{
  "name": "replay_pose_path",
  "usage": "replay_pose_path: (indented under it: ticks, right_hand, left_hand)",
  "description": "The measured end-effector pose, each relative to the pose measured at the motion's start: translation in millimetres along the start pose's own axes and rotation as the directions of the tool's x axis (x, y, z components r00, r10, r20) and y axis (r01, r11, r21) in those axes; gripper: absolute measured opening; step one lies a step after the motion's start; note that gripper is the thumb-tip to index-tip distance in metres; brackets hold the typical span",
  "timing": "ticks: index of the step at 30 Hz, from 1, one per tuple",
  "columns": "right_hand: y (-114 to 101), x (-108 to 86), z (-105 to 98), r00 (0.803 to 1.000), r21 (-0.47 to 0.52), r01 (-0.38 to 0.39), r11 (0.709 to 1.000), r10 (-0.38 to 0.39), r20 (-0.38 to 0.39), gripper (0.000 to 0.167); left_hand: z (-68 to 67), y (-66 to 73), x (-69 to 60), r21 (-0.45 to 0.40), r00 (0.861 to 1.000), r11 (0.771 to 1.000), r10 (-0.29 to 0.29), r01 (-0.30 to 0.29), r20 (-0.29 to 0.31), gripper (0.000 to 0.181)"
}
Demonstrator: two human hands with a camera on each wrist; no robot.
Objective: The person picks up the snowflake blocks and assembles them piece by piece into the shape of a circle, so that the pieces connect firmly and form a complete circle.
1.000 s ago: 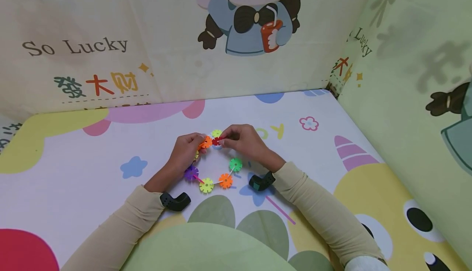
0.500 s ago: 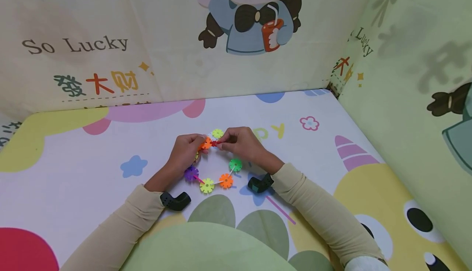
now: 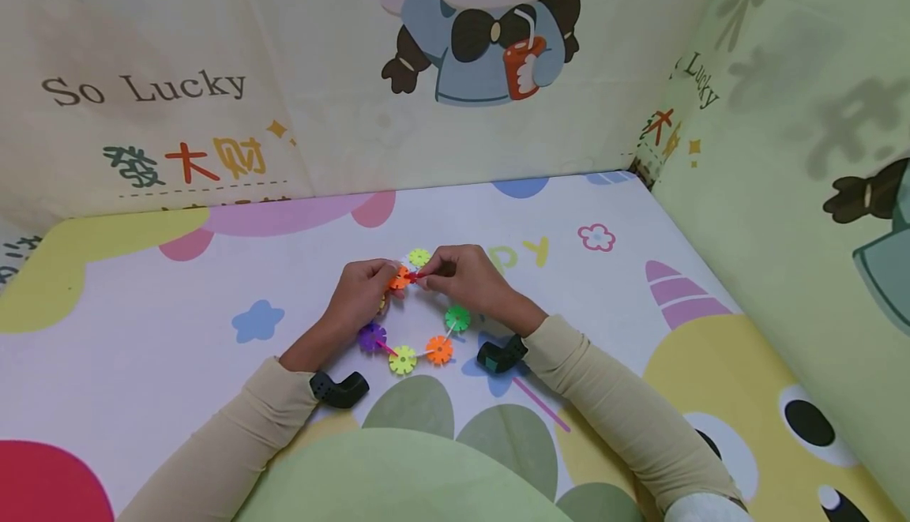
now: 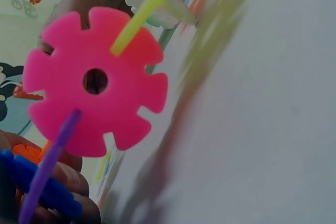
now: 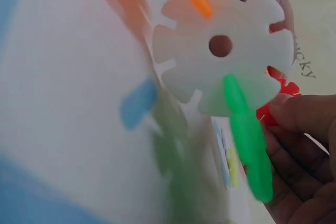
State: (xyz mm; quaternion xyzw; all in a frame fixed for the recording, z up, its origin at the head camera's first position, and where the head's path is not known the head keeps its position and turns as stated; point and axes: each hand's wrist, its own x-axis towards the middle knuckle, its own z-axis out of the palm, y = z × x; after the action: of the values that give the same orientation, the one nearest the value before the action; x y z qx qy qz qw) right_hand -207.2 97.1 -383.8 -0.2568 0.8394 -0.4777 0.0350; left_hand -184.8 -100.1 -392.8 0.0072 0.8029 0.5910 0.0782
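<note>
Notched plastic snowflake discs are linked edge to edge in a loop between the hands. My left hand (image 3: pixel 355 299) holds the loop at an orange snowflake disc (image 3: pixel 400 278). My right hand (image 3: pixel 471 276) pinches a red snowflake disc (image 5: pixel 289 87) between thumb and fingers, edge-on against the orange one; whether they interlock cannot be told. A purple disc (image 3: pixel 372 337), a yellow-green disc (image 3: pixel 403 360), another orange disc (image 3: pixel 439 351) and a green disc (image 3: pixel 458 318) form the near side. The left wrist view shows a pink disc (image 4: pixel 126 85) and a blue one (image 4: pixel 52 192); the right wrist view, a white disc (image 5: pixel 184 51).
Behind the hands, a yellow disc (image 3: pixel 419 257) is visible. The tabletop (image 3: pixel 178 380) carries a printed cartoon cover. Printed fabric walls (image 3: pixel 341 135) stand at the back and right. Each wrist wears a black camera, such as the left wrist camera (image 3: pixel 341 390).
The red disc has turned from nearly face-on to edge-on and moved slightly left and down, close against the orange disc. The near part of the loop has shifted slightly right.
</note>
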Motion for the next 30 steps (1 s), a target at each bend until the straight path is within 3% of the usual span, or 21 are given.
replay_pose_path:
  ticks: [6, 15, 25, 30]
  right_hand:
    - [0.9, 2.0, -0.9, 1.000, -0.013, -0.017, 1.000, 0.017, 0.000, 0.008]
    - [1.4, 4.8, -3.9, 0.997, -0.060, -0.069, 0.996, 0.071, 0.033, 0.019]
    - [7.5, 6.5, -11.7, 0.993, -0.117, -0.121, 0.986, 0.122, 0.004, 0.020]
    - [10.9, 9.8, -16.7, 0.992, -0.108, -0.125, 0.986, 0.124, -0.014, 0.022]
  left_hand:
    - [-0.9, -1.8, 1.8, -0.040, 0.999, 0.999, -0.014, 0.015, 0.037, 0.031]
    - [-2.9, -1.3, 0.2, -0.083, 0.996, 0.993, -0.083, 0.081, -0.021, 0.037]
    - [-3.4, -0.7, 2.1, -0.181, 1.000, 0.983, -0.021, 0.023, 0.013, 0.047]
    - [-1.7, -0.1, 3.6, -0.161, 0.996, 0.983, -0.085, 0.086, 0.015, 0.057]
